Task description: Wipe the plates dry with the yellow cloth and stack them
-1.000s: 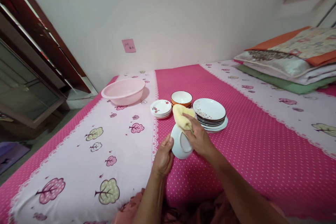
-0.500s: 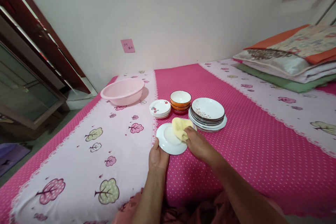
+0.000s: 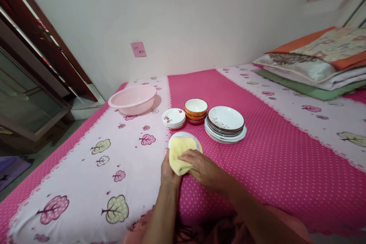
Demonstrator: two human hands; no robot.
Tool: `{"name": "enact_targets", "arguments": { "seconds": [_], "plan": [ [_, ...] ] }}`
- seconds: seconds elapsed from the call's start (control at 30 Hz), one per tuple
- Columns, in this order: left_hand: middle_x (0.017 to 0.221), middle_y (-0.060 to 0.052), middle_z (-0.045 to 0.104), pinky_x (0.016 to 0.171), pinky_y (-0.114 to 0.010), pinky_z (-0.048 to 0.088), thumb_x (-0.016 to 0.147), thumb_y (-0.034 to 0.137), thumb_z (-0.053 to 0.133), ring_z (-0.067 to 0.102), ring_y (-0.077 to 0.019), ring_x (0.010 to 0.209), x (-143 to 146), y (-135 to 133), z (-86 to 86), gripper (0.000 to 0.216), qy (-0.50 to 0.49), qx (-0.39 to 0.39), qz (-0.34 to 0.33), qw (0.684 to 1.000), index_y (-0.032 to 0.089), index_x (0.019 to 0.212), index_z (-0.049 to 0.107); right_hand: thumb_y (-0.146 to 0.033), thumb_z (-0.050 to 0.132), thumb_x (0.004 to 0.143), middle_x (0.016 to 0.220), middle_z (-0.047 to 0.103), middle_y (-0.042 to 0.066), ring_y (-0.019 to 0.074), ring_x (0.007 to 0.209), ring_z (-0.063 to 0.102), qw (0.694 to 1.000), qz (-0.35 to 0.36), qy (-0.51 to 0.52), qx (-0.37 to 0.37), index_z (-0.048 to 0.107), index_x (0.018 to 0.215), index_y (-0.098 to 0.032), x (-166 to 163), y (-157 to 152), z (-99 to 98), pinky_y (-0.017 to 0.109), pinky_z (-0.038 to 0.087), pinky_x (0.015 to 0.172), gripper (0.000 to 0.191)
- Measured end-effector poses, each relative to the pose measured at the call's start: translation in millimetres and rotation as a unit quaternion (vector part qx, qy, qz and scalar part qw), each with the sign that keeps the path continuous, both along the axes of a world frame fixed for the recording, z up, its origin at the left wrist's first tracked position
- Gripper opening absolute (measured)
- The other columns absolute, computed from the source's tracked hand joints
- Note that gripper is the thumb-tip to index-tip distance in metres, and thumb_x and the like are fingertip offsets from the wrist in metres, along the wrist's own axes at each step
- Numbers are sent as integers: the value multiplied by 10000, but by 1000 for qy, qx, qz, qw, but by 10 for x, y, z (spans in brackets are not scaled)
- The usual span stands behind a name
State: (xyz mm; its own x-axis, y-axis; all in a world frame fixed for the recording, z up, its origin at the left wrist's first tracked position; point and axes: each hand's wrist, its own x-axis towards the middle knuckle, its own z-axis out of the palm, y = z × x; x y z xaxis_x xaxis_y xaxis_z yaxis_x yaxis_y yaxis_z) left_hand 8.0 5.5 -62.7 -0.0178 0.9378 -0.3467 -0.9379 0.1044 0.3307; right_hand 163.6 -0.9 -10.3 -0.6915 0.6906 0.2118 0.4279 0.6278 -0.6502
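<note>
My left hand (image 3: 168, 169) is closed on the near left edge of a white plate (image 3: 185, 134), holding it above the pink bedsheet. A yellow cloth (image 3: 180, 152) covers most of the plate, so only its far rim shows. My right hand (image 3: 201, 167) grips the cloth and presses it against the plate's near side. Just beyond stand a stack of small white flowered dishes (image 3: 173, 117), a stack of orange bowls (image 3: 196, 108) with white insides, and a stack of larger white plates (image 3: 225, 120) with dark rims.
A pink plastic basin (image 3: 133, 101) sits on the bed at the far left. Folded bedding and cushions (image 3: 311, 61) are piled at the right. Behind the bed rises a white wall (image 3: 183, 19) with a pink paper note (image 3: 138, 49).
My right hand has moved the yellow cloth left and toward me across the plate, spreading it over most of the surface. The stacks and basin stay put.
</note>
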Motion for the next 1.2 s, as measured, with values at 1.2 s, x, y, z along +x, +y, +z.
{"name": "enact_targets", "arguments": {
  "seconds": [1.2],
  "plan": [
    [1117, -122, 791, 1080, -350, 521, 962, 114, 497, 717, -237, 1145, 150, -87, 123, 307, 90, 79, -4, 993, 107, 1116, 762, -63, 474, 842, 1537, 548, 96, 246, 1451, 430, 976, -60, 117, 173, 525, 1467, -202, -158, 33, -193, 453, 300, 1213, 642]
  ]
}}
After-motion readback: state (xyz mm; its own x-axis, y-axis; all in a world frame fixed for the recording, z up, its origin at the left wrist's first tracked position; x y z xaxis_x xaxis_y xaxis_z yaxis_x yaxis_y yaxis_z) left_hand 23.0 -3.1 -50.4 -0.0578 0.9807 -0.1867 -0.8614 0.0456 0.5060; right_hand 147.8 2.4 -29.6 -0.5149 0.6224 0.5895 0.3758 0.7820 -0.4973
